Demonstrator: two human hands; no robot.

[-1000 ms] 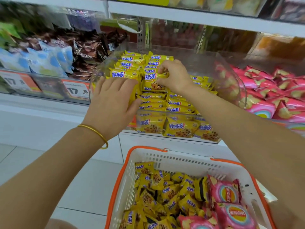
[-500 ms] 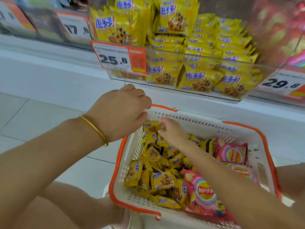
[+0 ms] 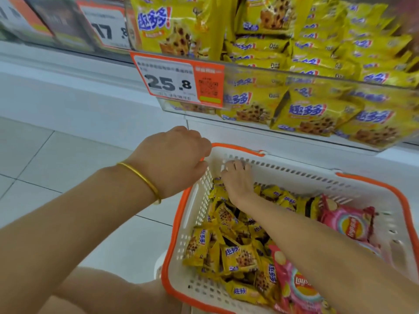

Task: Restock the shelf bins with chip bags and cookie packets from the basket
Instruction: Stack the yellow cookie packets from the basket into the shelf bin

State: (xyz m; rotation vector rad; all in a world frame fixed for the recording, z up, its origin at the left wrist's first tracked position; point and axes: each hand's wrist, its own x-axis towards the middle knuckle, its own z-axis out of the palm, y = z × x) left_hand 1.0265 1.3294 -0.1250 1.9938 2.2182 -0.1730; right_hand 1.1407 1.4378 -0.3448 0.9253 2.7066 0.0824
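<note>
Right hand [image 3: 238, 183] reaches fingers-down into cookie packets [image 3: 238, 257] at the far left corner of the basket [image 3: 195, 214]; pinch not visible. Left hand [image 3: 172, 159] curled at the rim, grip unclear. Packets likely light, crinkly, slick, crumbly inside: pinch a sealed end. Puffy chip bags [image 3: 349, 225] lie to the right. Shelf bin [image 3: 317, 87] just above looks nearly full; tiled floor [image 3: 68, 155] below.

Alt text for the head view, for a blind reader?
A person's right hand lies among yellow cookie packets in a white-and-orange basket with pink chip bags; the left hand is at its rim. Above, a shelf bin holds matching packets.
</note>
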